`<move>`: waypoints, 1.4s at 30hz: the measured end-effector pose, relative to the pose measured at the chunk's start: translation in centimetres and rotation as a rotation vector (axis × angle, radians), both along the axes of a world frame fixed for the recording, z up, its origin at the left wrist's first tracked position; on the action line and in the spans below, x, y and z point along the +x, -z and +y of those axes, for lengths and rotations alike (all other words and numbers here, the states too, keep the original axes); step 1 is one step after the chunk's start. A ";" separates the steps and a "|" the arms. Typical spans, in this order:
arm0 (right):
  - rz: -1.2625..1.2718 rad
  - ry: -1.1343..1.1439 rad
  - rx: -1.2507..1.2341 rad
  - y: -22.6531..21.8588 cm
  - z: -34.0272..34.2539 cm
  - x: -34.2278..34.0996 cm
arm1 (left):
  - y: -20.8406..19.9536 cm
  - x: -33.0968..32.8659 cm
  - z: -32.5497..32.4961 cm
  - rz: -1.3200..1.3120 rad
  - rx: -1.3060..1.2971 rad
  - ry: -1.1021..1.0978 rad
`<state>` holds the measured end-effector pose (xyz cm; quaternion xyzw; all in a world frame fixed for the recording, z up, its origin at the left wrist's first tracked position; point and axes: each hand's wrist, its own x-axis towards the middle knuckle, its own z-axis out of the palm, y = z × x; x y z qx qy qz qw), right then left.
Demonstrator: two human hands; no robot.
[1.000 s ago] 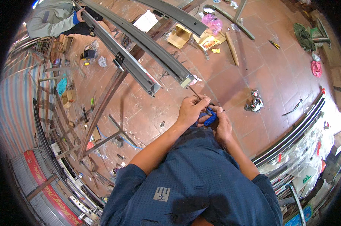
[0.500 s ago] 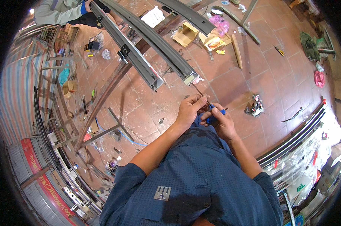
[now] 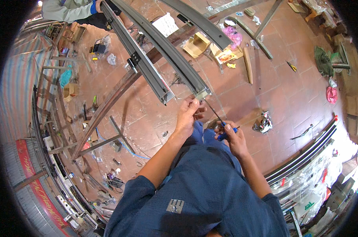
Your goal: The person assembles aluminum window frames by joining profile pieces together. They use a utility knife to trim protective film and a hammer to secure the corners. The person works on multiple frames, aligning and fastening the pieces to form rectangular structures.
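My right hand (image 3: 235,140) is closed round the blue handle of a screwdriver (image 3: 215,113). Its long thin dark shaft slants up and left to the near end of a grey metal profile (image 3: 171,59). Just below that end is my left hand (image 3: 185,118), thumb and fingers curled together; what they pinch, if anything, is hidden. A second grey profile (image 3: 141,65), with a black fitting on its side, runs alongside on the left. At the top left, another person's hand (image 3: 99,5) is at the far part of that second profile.
A third profile (image 3: 204,25) lies to the right across a brown steel frame (image 3: 108,104). Opened cardboard boxes (image 3: 196,44), a wooden stick (image 3: 247,65) and pliers (image 3: 292,66) lie on the tiled floor. Long black bars (image 3: 305,154) and plastic wrap are at the lower right.
My left hand has left the screwdriver and moved up and left to the profile's end. My right hand, still holding the screwdriver, has moved slightly down; the shaft now shows at greater length.
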<state>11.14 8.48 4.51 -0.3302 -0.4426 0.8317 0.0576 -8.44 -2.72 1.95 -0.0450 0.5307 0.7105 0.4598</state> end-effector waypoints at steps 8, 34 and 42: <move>-0.288 -0.045 0.092 0.1 0.1 1.2 | 2.5 -2.6 1.3 -0.031 0.225 0.128; -0.532 -0.501 1.246 -6.0 -1.3 -1.5 | 3.0 -7.0 1.1 0.112 0.113 0.587; -0.065 -0.421 1.434 -3.5 1.1 3.8 | 1.5 -5.4 1.0 -0.240 0.041 0.387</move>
